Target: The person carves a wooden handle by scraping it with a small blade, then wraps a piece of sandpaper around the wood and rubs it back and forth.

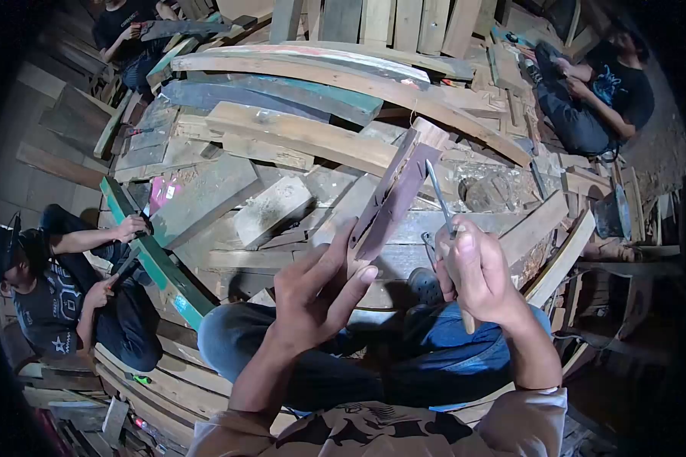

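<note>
My left hand [312,286] is closed round the lower end of a wooden block [396,198], which stands tilted up to the right. The block has a purplish face, a dark line along one edge and a bare wood top end. In my right hand [476,270] is a thin pointed metal tool [439,192] with its handle end showing below the fist. Its tip lies close to the block's upper right edge; whether it touches is unclear. A metal loop shows beside my right fingers.
Long curved planks [320,72] and a pale block [274,211] lie in front. One person [61,289] sits at the left by a green beam [168,270]. Another person [602,91] sits at the upper right, and a third [133,38] at the upper left.
</note>
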`<action>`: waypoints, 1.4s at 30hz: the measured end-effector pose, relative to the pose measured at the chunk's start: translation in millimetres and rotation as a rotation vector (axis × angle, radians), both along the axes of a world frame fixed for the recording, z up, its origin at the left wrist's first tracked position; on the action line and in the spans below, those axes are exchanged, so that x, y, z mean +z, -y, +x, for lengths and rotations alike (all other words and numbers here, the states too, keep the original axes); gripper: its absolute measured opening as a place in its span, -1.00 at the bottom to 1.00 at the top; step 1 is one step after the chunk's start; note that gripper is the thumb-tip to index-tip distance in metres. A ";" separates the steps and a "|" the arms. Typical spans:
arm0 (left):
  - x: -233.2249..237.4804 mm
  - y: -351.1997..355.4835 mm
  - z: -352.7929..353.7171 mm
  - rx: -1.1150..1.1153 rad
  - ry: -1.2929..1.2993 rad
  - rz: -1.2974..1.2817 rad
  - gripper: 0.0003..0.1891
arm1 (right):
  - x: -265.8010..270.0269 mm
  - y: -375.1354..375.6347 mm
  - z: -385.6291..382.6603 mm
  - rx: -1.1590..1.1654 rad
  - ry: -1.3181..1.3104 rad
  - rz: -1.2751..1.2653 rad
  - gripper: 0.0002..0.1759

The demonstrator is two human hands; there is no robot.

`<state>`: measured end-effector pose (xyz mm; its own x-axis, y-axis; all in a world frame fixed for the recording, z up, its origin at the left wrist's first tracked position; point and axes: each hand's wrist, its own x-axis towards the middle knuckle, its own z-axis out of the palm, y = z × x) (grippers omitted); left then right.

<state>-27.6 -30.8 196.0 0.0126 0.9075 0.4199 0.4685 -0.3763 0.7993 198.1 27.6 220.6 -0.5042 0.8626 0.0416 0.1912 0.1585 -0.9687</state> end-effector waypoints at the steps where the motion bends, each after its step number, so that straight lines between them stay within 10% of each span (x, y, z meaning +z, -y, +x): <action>1: -0.4 -0.3 0.1 0.001 -0.001 -0.002 -0.42 | -0.3 -0.2 -0.5 0.002 0.000 0.000 -0.61; 21: 5.5 3.3 -0.2 -0.009 0.106 -0.215 -0.65 | 2.0 0.8 -10.0 -0.068 0.093 0.027 -0.61; 42: -6.0 2.2 -5.7 -0.082 0.083 -0.039 -0.45 | -3.2 2.0 -11.6 -0.051 0.020 0.111 -0.66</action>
